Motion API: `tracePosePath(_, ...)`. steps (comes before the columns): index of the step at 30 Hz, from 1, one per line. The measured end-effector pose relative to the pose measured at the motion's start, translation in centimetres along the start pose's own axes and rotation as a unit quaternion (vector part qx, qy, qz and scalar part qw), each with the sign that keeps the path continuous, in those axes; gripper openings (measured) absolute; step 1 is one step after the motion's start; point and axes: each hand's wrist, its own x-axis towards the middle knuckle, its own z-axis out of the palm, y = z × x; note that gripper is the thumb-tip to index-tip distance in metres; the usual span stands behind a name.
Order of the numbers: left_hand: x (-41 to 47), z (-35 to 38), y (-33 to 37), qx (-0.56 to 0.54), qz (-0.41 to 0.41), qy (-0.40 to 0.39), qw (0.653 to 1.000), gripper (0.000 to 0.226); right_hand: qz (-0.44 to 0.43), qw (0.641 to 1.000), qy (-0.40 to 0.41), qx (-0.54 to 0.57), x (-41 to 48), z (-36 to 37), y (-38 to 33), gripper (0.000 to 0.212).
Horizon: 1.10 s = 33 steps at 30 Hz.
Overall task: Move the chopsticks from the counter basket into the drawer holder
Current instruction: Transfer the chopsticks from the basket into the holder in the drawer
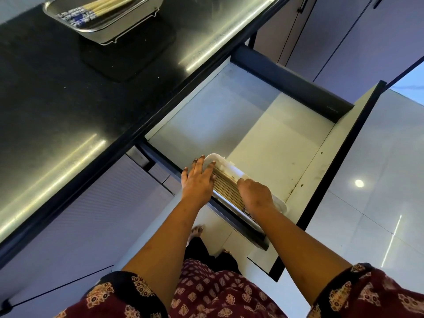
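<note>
Centre of frame: white holder (281, 204) in the open drawer (286, 143), filled with chopsticks (226, 185). Left hand (198, 181) lies flat, grip wide, on the holder's far end; right hand (255, 195) presses the near end, its grip hidden. Upper left: more chopsticks in the metal basket (128, 26) on the black bench (57, 92).

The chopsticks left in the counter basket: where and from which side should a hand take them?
Pinch the chopsticks at their bare wooden shafts, reaching down from above through the basket's open top. They lie flat, bundled roughly parallel, patterned ends toward its left wall, so a grip across the bundle likely gathers several.
</note>
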Motion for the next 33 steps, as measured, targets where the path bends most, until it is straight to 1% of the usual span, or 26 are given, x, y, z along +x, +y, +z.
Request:
tracePosePath(6,-0.5,0.2,0.5,0.078,0.017,-0.013,0.997,0.05,-0.006,1.0,-0.005,0.012,0.5,0.5,-0.1,0.029)
tracePosePath(9,-0.8,0.0,0.8,0.1,0.027,-0.021,0.994,0.051,-0.013,1.0,-0.005,0.017,0.6,0.4,0.0,0.027)
tracePosePath(17,-1.3,0.3,1.8,0.163,0.054,-0.059,0.983,0.056,-0.011,0.999,-0.011,-0.034,0.0,0.3,-0.2,0.022)
tracePosePath(22,-1.4,0.0,2.8,0.171,0.048,-0.086,0.98,0.055,-0.003,1.0,0.002,-0.023,-0.3,0.1,-0.3,0.02)
tracePosePath(28,-1.3,-0.8,3.6,0.234,0.048,-0.117,0.964,0.054,-0.006,1.0,-0.001,-0.012,-0.7,0.3,-0.2,0.024)
tracePosePath(33,-0.8,-0.9,4.5,0.272,0.035,-0.159,0.948,0.057,-0.019,0.999,0.026,0.011,-1.2,0.2,-0.2,0.026)
